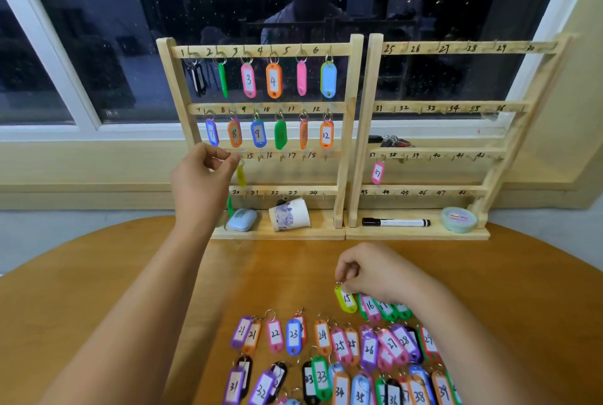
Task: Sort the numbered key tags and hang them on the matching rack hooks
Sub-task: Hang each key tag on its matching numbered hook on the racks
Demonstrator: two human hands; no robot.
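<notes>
Two wooden racks with numbered hooks stand at the table's far edge: the left rack (346, 130) and the right rack (367, 130). Tags 1 to 12 fill the left rack's top two rows. My left hand (204, 176) is raised to the third row and pinches the ring of a yellow tag (240, 175) hanging at a hook left of 15. My right hand (375, 269) is low over the table and pinches the ring of the yellow-green tag 15 (346, 299). Several numbered tags (326, 349) lie in rows on the table. A pink tag 37 (377, 172) hangs on the right rack.
On the rack bases sit a light-blue case (242, 219), a tipped paper cup (290, 214), a black marker (395, 222) and a round green tin (458, 219). A bunch of keys (393, 140) lies on the sill behind. The wooden table (277, 274) is round-edged.
</notes>
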